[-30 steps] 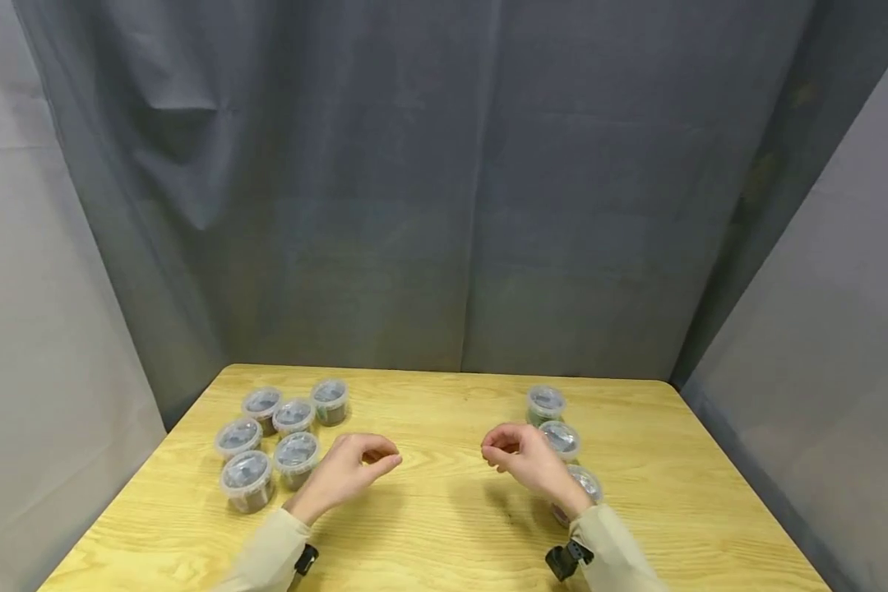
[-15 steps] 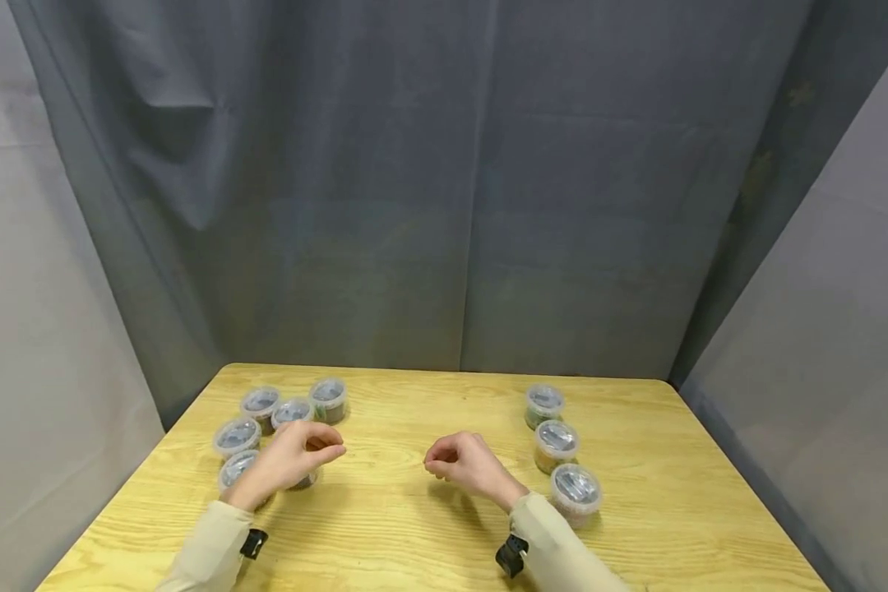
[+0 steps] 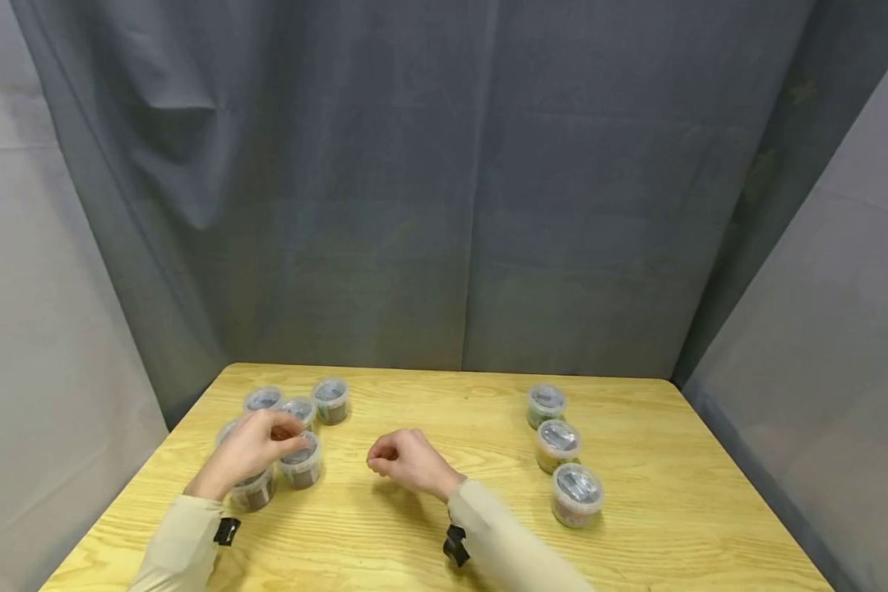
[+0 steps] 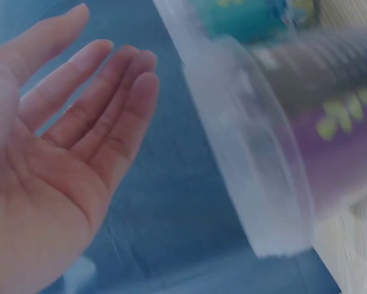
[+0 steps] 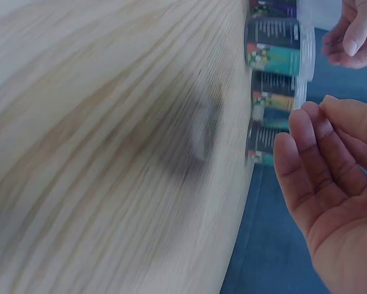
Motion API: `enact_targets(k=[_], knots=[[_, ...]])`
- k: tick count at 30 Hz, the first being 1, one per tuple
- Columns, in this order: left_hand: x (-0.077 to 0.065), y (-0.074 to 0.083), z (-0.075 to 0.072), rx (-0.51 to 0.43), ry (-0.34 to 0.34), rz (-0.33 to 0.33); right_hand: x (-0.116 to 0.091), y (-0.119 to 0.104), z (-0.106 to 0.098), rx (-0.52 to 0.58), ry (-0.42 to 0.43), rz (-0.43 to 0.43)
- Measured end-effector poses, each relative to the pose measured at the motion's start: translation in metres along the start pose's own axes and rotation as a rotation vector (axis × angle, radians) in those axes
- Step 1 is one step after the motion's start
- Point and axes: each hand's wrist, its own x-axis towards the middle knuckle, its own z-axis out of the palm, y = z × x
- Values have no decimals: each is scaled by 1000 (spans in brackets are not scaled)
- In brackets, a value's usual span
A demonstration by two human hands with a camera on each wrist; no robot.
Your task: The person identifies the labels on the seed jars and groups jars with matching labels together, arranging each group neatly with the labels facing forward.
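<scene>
Shifted leftward across the frame since a second ago, as I watch: left hand (image 3: pixel 255 446) and right hand (image 3: pixel 414 462), sleeves pale; left hand, lower left, above a cluster of six lidded tubs (image 3: pixel 302 471), palm open, fingers loosely bent, holding nothing; right hand, lower centre, over the wood-grain tabletop (image 3: pixel 681 510), fingers loosely curled toward the thumb, holding nothing; three further tubs (image 3: pixel 558 446), lidded, upright in a row, lower right; grey curtain (image 3: pixel 355 181), upper frame.
</scene>
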Motion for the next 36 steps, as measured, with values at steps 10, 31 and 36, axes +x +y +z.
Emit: enact_targets(k=[10,31,36], knots=[[-7,-14,-1,167,1,-52,25,-25,26,-152,0,-90],[-5,-18,14,162,-49,-39,37,-37,50,-354,-77,-78],[-6,-15,15,169,-46,-29,35,-36,49,-333,-68,-75]])
